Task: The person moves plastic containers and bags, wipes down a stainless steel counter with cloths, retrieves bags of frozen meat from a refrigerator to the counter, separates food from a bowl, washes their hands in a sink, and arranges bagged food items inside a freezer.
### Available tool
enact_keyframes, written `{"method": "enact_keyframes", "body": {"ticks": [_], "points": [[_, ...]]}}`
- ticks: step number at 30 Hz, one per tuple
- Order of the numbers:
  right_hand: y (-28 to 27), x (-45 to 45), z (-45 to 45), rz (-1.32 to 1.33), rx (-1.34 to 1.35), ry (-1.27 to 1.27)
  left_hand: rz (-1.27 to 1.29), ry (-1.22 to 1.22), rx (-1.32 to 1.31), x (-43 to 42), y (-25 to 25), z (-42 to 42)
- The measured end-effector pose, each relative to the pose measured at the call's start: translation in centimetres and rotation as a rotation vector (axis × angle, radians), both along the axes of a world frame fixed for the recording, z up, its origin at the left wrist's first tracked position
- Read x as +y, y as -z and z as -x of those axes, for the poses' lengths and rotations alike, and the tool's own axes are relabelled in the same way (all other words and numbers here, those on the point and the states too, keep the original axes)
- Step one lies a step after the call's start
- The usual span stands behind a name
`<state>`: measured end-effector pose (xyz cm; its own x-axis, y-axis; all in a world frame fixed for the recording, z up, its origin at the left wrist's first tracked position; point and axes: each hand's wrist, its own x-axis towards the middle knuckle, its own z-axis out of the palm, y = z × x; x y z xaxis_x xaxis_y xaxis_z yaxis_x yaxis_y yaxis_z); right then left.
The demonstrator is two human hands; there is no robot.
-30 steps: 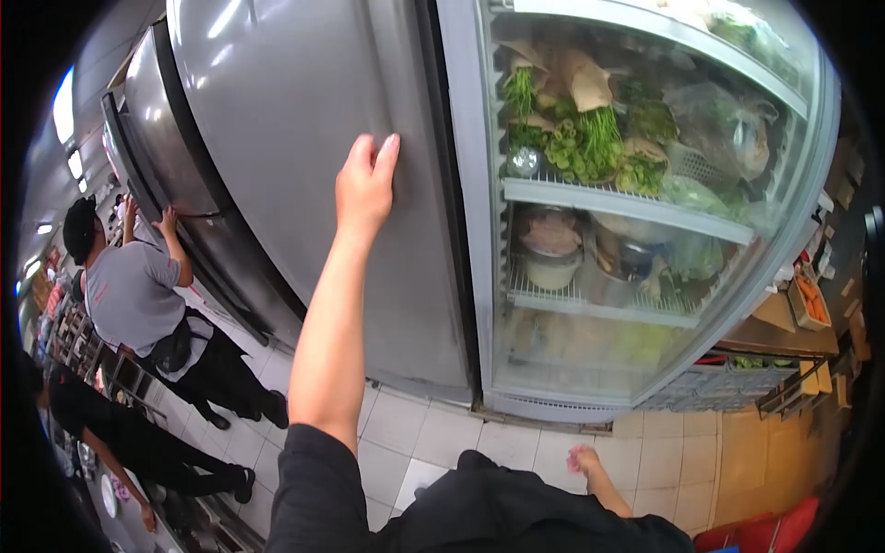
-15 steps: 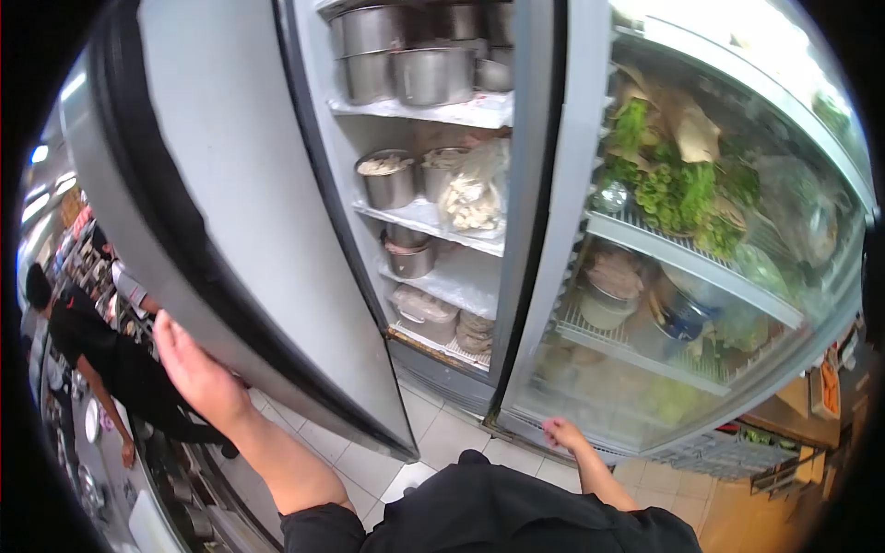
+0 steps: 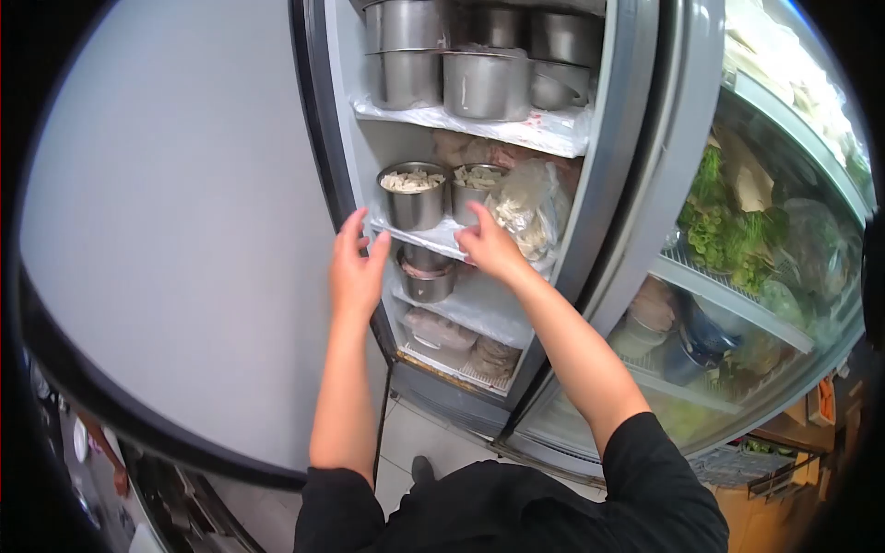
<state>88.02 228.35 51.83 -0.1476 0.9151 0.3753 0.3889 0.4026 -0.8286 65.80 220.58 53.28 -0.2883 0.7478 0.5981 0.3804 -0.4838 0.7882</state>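
Both my hands reach toward the middle shelf of an upright fridge whose grey door (image 3: pixel 175 212) stands open on the left. My left hand (image 3: pixel 358 263) is open, fingers apart, just below and left of a steel pot (image 3: pixel 415 210) filled with pale white pieces. My right hand (image 3: pixel 489 244) has its index finger stretched out and holds nothing; it is in front of a second steel pot (image 3: pixel 468 198) with similar pieces. Right of it lies a clear plastic bag (image 3: pixel 535 198) of white food. Neither hand visibly touches a pot.
Stacked steel pots (image 3: pixel 484 85) fill the upper shelf. Lower down are another steel pot (image 3: pixel 429 284) and a plastic-covered container (image 3: pixel 440 330). At right, a glass-fronted fridge holds leafy greens (image 3: pixel 728 221). A co-worker's arm (image 3: pixel 111 452) shows at lower left.
My left hand has left the door's edge, and the door is swung wider. My right hand has risen from beside the glass fridge. Both now reach toward the middle shelf.
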Motion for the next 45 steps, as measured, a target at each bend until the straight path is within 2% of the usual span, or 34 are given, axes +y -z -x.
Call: {"method": "enact_keyframes", "body": {"ticks": [2,3,5,8,9,11,14,20,22,24,25,30,35,38,40,42,45], "points": [[-2.3,4.1,2.6,0.196,0.049,0.151,0.067,-0.106,0.227,6.4,0.7,1.0],[-2.7,6.1,3.5,0.199,0.057,0.167,0.068,-0.089,0.235,9.5,1.3,1.5],[-2.7,9.7,4.5,0.196,-0.31,0.454,0.071,-0.107,0.403,14.8,2.3,2.2],[-2.2,11.4,5.3,0.233,-0.377,0.559,0.061,0.001,0.409,19.2,3.2,2.3],[-2.0,12.1,5.3,0.245,-0.376,0.567,0.125,0.077,0.366,19.1,2.4,2.3],[-2.0,12.7,5.4,0.165,-0.517,0.683,0.128,0.066,0.361,19.9,2.0,1.8],[-2.9,12.5,4.9,0.126,-0.591,0.655,0.126,0.057,0.349,20.1,1.8,2.2],[-2.4,13.1,3.8,0.112,-0.512,0.68,0.073,0.061,0.264,12.8,1.2,3.4],[-1.8,13.0,4.2,0.097,-0.464,0.694,-0.07,0.123,0.164,11.4,2.3,4.3],[-0.8,13.3,4.8,-0.122,-0.659,0.814,-0.112,0.142,0.131,10.7,3.4,5.1],[-0.7,13.6,4.7,-0.13,-0.661,0.811,-0.153,0.162,0.1,10.4,3.8,5.4],[-1.7,11.9,4.6,-0.017,-0.374,0.626,-0.067,0.088,-0.001,7.2,5.0,6.4],[-1.9,9.3,3.8,-0.104,-0.083,0.511,-0.108,0.138,-0.153,5.6,6.5,7.5],[-1.5,6.8,3.3,-0.36,-0.013,0.477,-0.086,0.144,-0.131,4.7,7.0,8.4],[-1.8,4.1,2.8,-0.358,0.017,0.452,-0.1,0.179,-0.135,4.3,6.7,8.3],[-2.2,0.9,2.4,-0.363,0.045,0.419,-0.068,0.248,-0.268,4.2,6.6,8.2],[-3.1,-3.9,1.5,-0.267,0.306,0.213,-0.083,0.263,-0.278,4.6,6.6,8.3]]}}
